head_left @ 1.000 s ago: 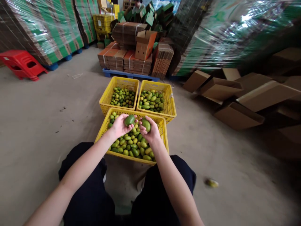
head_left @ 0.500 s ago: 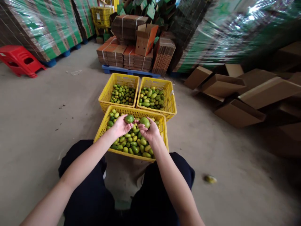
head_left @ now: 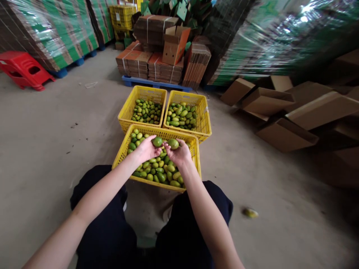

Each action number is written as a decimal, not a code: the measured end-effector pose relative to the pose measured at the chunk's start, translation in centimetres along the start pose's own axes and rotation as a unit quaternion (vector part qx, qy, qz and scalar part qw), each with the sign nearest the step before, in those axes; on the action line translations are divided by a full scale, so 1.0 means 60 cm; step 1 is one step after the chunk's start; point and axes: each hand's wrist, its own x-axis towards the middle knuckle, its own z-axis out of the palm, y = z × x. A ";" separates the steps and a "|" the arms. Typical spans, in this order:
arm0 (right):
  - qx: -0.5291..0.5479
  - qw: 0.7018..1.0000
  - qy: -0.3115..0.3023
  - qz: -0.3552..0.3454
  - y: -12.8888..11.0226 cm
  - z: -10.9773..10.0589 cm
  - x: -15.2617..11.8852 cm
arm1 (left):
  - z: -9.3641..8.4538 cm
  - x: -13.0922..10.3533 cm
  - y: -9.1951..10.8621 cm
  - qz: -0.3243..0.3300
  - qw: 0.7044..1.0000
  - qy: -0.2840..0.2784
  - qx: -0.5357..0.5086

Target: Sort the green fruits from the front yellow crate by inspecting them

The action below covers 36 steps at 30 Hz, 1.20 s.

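Note:
My left hand (head_left: 149, 149) holds a dark green, oval, mango-like fruit (head_left: 157, 141) between thumb and fingers. Close beside it, my right hand (head_left: 179, 152) grips a lighter green, mango-like fruit (head_left: 173, 144). The fingers of both hands nearly meet between the two fruits. Both hands are above a large yellow plastic crate (head_left: 123, 151), which holds many green and yellowish fruits of the same kind. My hands and forearms hide part of its contents.
Behind the front crate stand a left yellow crate (head_left: 126, 112) and a right yellow crate (head_left: 206, 116), both part-filled with fruit. One fruit (head_left: 250, 212) lies on the floor at right. Cardboard boxes (head_left: 287, 134), flattened cartons on a blue pallet (head_left: 157, 84) and a red stool (head_left: 25, 69) stand around.
The fruit in my right hand has been turned and now shows a flatter, more oval side. My left hand has shifted slightly right with its fruit.

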 end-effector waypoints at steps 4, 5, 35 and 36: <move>-0.002 1.000 0.007 0.001 -0.001 -0.005 0.006 | -0.005 0.003 0.000 0.003 1.000 0.003 -0.004; -0.008 1.000 0.011 0.000 -0.001 -0.006 0.007 | -0.007 0.005 0.000 0.005 1.000 0.003 -0.006; -0.180 0.939 -0.099 -0.277 0.012 0.018 -0.024 | 0.000 -0.015 0.018 0.187 0.980 -0.071 0.007; -0.179 0.940 -0.096 -0.273 0.013 0.019 -0.024 | 0.002 -0.016 0.017 0.176 0.982 -0.072 -0.006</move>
